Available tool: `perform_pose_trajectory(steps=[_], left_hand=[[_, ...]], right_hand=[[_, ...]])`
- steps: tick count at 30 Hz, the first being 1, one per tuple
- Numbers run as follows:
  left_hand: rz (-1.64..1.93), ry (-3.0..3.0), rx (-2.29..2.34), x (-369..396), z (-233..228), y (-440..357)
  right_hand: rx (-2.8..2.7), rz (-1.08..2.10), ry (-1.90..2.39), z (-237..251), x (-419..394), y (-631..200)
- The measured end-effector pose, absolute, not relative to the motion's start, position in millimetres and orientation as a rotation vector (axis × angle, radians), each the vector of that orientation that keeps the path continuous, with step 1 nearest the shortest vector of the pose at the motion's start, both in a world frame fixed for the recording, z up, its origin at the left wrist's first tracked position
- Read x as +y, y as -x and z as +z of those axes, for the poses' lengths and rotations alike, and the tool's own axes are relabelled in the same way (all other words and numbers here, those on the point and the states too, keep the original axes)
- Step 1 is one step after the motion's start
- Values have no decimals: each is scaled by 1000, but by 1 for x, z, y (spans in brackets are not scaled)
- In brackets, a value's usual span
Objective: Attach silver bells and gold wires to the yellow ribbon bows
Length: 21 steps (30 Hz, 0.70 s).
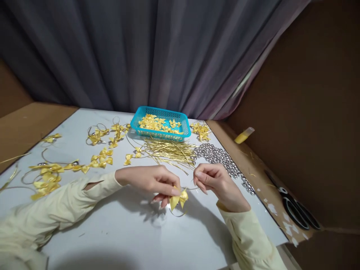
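Between the thumb and fingers of my left hand (160, 183) is a yellow ribbon bow (180, 199), held just above the white table. A thin gold wire (189, 188) runs from the bow across to my right hand (215, 182), whose thumb and fingers pinch its end. Part of the wire bends in a loop below the bow. Beyond both hands lies a pile of gold wires (168, 150). Many silver beads (219, 155) are spread behind and beside my right hand.
A blue basket (135, 125) of yellow bows stands at the back. Several bows with wires (47, 180) lie at the left, and more bows (201, 131) right of the basket. Scissors (295, 208) and a yellow tube (244, 135) lie past the right edge of the white surface.
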<state>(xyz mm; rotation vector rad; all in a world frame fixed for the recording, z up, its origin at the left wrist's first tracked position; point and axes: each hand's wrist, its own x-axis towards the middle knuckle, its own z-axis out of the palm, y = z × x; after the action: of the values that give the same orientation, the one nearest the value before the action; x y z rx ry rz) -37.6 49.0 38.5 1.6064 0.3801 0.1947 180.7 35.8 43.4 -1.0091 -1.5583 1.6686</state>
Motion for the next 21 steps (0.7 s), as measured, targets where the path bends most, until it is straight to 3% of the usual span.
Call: perform_pose_trajectory(steps=[13, 21], left_hand=[[531, -1309, 410, 51, 32, 34], [404, -1403, 406, 47, 32, 30]], right_hand=[[-1130, 1879, 874, 29, 5, -177], [-1362, 1538, 978, 40, -5, -177]])
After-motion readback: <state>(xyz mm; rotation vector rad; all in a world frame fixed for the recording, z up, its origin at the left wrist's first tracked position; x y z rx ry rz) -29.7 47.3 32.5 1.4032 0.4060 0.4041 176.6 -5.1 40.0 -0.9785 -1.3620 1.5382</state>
